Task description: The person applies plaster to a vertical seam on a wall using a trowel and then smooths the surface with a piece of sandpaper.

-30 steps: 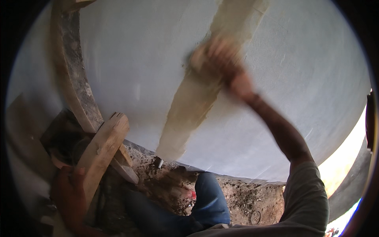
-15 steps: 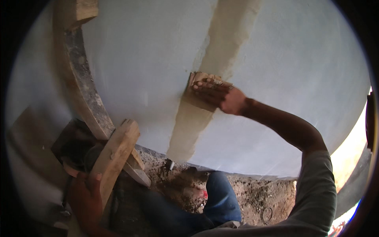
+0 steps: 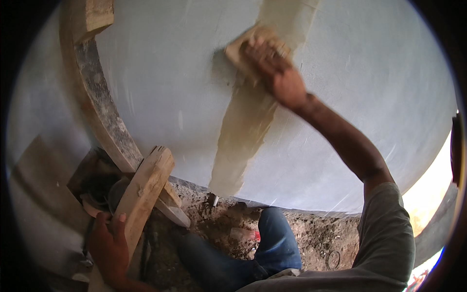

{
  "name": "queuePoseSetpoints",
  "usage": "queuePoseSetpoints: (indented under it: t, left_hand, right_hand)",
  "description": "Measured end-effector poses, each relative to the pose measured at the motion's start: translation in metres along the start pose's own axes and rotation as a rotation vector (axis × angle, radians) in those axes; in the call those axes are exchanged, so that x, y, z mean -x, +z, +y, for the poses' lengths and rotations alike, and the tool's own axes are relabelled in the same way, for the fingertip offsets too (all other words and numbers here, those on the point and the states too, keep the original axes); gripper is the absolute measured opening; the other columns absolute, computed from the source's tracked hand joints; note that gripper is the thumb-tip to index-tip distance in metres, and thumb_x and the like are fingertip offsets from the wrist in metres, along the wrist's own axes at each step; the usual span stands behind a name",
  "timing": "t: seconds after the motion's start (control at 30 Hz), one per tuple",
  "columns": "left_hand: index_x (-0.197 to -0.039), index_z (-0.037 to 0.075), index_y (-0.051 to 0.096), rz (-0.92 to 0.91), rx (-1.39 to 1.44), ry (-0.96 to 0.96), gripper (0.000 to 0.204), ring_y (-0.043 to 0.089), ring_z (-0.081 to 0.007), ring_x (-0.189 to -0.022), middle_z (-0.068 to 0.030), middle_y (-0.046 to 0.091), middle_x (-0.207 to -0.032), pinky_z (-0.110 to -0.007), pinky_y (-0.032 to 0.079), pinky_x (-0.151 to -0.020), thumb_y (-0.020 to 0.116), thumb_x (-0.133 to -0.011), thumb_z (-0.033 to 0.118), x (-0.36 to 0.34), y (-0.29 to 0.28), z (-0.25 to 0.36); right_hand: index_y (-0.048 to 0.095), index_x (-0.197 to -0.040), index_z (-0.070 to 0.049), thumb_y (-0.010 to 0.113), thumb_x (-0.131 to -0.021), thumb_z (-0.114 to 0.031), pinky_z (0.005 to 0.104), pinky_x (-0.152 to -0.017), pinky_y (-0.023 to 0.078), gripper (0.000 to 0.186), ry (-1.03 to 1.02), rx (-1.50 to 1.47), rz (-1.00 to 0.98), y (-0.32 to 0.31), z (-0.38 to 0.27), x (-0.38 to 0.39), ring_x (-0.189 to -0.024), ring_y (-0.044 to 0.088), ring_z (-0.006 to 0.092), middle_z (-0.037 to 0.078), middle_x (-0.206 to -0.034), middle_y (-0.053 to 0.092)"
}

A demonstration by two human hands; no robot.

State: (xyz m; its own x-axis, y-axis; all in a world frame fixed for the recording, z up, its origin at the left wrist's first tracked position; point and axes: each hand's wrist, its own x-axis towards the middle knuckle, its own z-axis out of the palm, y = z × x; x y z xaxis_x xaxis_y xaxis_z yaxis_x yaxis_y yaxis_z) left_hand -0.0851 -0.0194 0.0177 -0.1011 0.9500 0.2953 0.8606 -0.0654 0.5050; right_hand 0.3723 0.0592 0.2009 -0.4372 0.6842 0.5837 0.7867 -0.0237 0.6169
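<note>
My right hand (image 3: 279,73) presses a flat tan rectangular pad (image 3: 237,52) against the pale grey wall (image 3: 165,73). Its fingers lie over the pad's face; blur hides the far finger edges. Under and below the pad runs a beige strip of filler (image 3: 243,129), darker and damp-looking along its middle. At lower left, my left hand (image 3: 109,248) holds a slanting wooden beam (image 3: 146,182), thumb on its upper face and fingers at its left side.
A curved wooden plank (image 3: 104,92) with a stained face runs up the left to a wood block (image 3: 98,15). Dark round containers (image 3: 116,192) sit behind the beam. Below the wall is rough, rubble-strewn ground (image 3: 316,238), with a short white pipe end (image 3: 215,200) and my jeans-clad leg (image 3: 277,238).
My right hand has slid the pad upward along the beige strip, baring more of the strip below it. My left hand stays on the beam.
</note>
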Motion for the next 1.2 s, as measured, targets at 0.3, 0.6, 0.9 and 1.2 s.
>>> queuePoseSetpoints:
  t: [0.3,0.6,0.9,1.2]
  left_hand:
    - [-0.109,0.003,0.062,-0.024,0.008,0.022,0.044,0.066,-0.0424,-0.089,-0.0215,0.069,-0.092,-0.048,0.048,-0.077,0.062,-0.096,0.044,0.000,0.002,0.006]
    - [-0.108,0.003,0.061,-0.004,-0.041,0.067,0.041,0.066,-0.0410,-0.090,-0.0201,0.069,-0.095,-0.047,0.048,-0.078,0.061,-0.098,0.043,0.002,0.001,0.009]
    - [-0.109,0.004,0.062,-0.001,-0.001,0.029,0.044,0.066,-0.0403,-0.092,-0.0197,0.068,-0.096,-0.047,0.048,-0.080,0.058,-0.099,0.047,0.001,0.001,0.004]
    - [-0.109,0.007,0.063,-0.079,-0.030,-0.070,0.042,0.066,-0.0416,-0.090,-0.0205,0.069,-0.095,-0.047,0.047,-0.080,0.056,-0.099,0.047,-0.002,-0.001,0.019]
  right_hand:
    - [0.030,-0.156,-0.003,0.057,-0.095,-0.021,0.0493,-0.126,0.021,0.070,-0.094,-0.035,0.064,0.011,0.002,-0.008,-0.147,0.036,0.0316,0.014,-0.163,0.031]
    - [0.052,-0.145,-0.005,0.066,-0.090,-0.019,0.0423,-0.120,0.037,0.058,-0.205,0.063,0.328,0.011,0.027,-0.011,-0.143,0.044,0.0285,0.013,-0.153,0.047]
    - [0.038,-0.155,-0.010,0.056,-0.095,-0.012,0.0534,-0.124,0.024,0.062,-0.221,-0.207,-0.004,0.078,-0.091,0.116,-0.149,0.034,0.0274,0.012,-0.161,0.035]
    - [0.035,-0.157,-0.015,0.065,-0.085,-0.003,0.0405,-0.124,0.028,0.078,-0.118,-0.097,0.324,-0.020,0.080,0.012,-0.150,0.032,0.0237,0.008,-0.162,0.035]
